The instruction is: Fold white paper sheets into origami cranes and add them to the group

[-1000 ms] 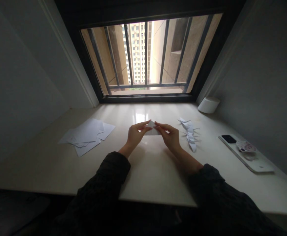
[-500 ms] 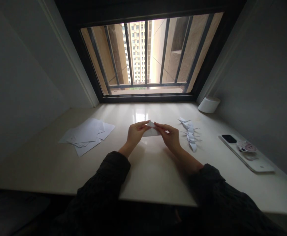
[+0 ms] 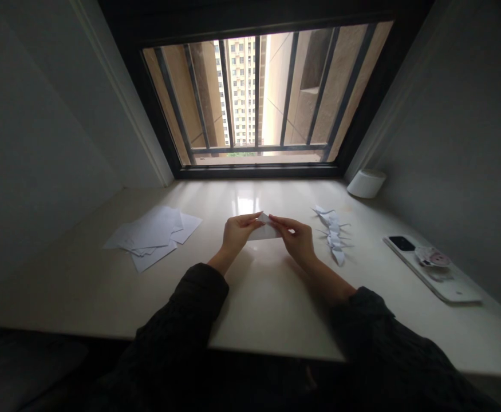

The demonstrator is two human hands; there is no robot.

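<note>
Head view shows folded paper (image 3: 266, 231) between both hands (image 3: 235, 233).

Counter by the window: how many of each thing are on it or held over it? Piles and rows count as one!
Paper pile: 1
Folded paper row: 1
Held paper: 1
Phone: 1
White cylinder: 1
Total: 5

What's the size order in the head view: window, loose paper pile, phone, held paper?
1. Window
2. Loose paper pile and phone: too alike to rank; phone seems nearer
3. Held paper, partly covered
</note>
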